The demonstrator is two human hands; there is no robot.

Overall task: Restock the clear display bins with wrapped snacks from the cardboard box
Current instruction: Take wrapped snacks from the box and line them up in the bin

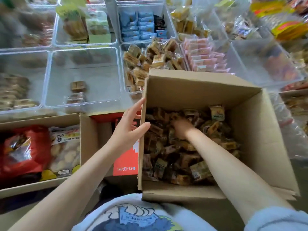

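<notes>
Cardboard box [196,84]: snacks [166,157] under right grip [180,128].

Clear bins [83,75] of wrapped snacks crowd the display counter [70,112].

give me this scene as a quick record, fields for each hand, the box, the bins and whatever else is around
left hand: left hand open, fingers against the outer left wall of the cardboard box
right hand: right hand down among the wrapped snacks in the box; grip blurred, cannot tell
box: open, snacks cover its bottom
near-empty bin: clear bin holds only a few snacks
fuller bin: bin behind the box, heaped with similar brown snacks
other: second carton at left with a red bag
</notes>
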